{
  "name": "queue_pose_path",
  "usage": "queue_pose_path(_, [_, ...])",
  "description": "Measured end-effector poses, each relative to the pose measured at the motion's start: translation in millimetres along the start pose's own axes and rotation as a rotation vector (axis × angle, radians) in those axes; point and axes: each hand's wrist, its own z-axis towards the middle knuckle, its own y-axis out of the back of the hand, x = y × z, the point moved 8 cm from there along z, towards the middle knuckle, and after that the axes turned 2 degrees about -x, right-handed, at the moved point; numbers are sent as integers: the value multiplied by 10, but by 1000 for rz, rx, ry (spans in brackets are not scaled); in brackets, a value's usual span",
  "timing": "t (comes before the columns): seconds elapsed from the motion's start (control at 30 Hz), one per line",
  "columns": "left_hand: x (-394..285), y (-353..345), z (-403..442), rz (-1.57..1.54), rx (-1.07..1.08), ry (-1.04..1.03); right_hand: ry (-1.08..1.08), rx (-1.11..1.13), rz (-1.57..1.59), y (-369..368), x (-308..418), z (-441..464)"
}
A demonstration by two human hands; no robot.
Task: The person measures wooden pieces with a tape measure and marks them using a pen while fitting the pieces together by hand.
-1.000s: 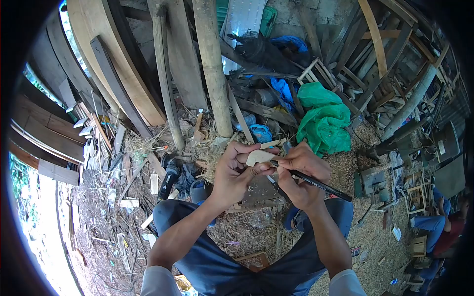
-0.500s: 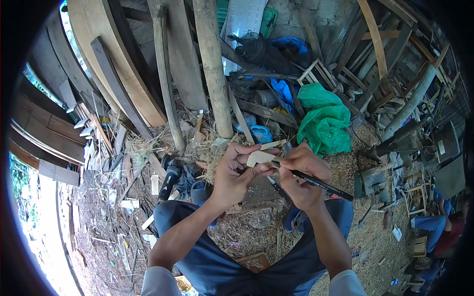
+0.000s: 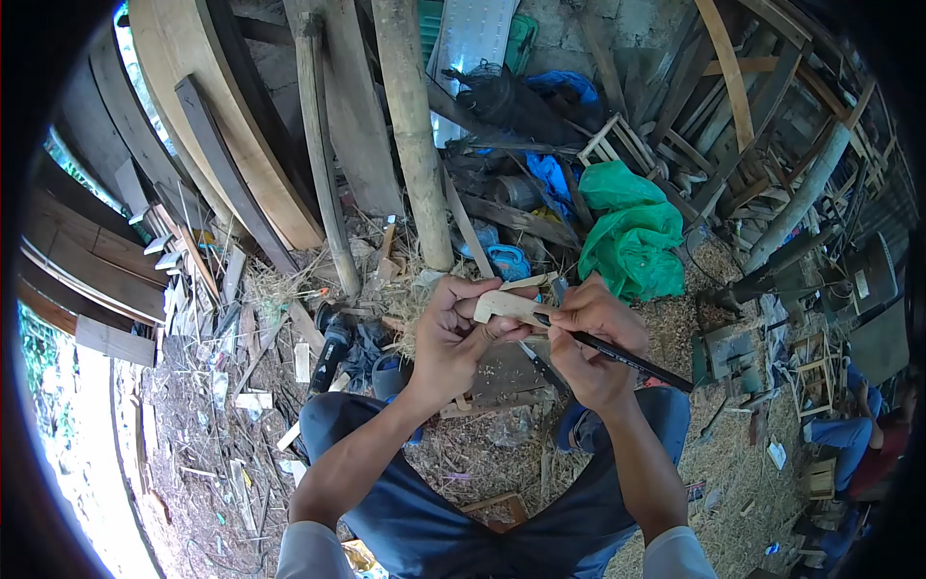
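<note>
My left hand (image 3: 451,333) is closed round a small pale piece of wood (image 3: 506,306) with a curved, notched end. Its thumb presses from below and the fingers lie behind. In my right hand (image 3: 600,338) is a slim black pencil (image 3: 632,361), tilted, with its dark tip touching or very close to the wood's face. A second pale wooden strip (image 3: 529,282) shows just above the piece; whether a hand holds it, I cannot tell. Below the hands, partly hidden, lies a tool with a bright blade and dark handle (image 3: 550,372).
A black power tool (image 3: 333,352) lies left of my knees. Beyond my hands are a green plastic bag (image 3: 632,232) and a bamboo post (image 3: 413,145). Planks (image 3: 241,125) lean at upper left. Shavings and offcuts cover the ground. Another person's leg (image 3: 839,439) shows at far right.
The piece of wood has turned slightly in my left hand, and more of its length now shows. The pencil's tip has moved a little right with it.
</note>
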Motion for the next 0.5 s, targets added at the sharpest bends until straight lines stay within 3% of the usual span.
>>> queue_pose_path(0.5, [-12,9,3,15,-22,-3,13,29,-28,-24,-2,6])
